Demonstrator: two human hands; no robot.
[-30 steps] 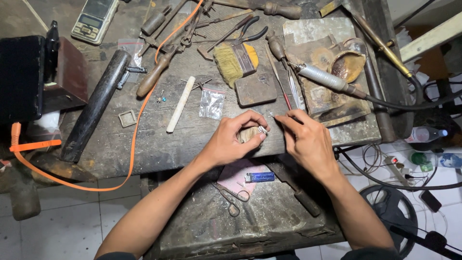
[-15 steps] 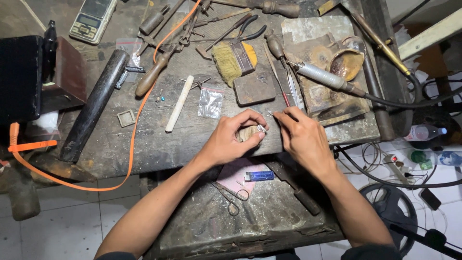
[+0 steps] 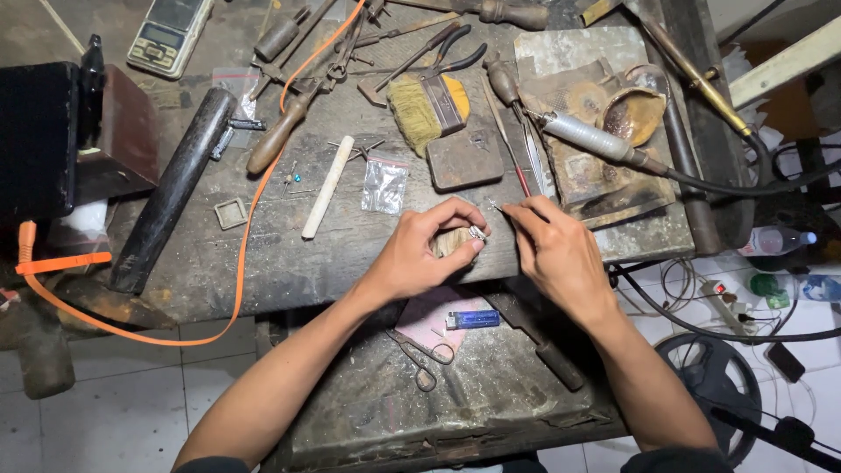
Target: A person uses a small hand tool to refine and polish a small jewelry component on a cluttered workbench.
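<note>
Silver ring (image 3: 477, 233) pinched in left hand (image 3: 427, 250) at bench edge (image 3: 350, 293); right hand (image 3: 552, 250) grips a fine tool (image 3: 496, 208).

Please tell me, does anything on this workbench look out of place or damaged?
Nothing looks spilled or broken. The bench is only crowded and worn. An orange cord trails over its front edge. The left hand grips a small piece; the right hand holds a thin tool to it.

- The single head view looks almost straight down from above the person's own shoulders onto a cluttered workbench (image 3: 263, 263).
- It sits close: both forearms enter from the bottom edge, and tiled floor (image 3: 105, 412) shows at lower left.
</note>
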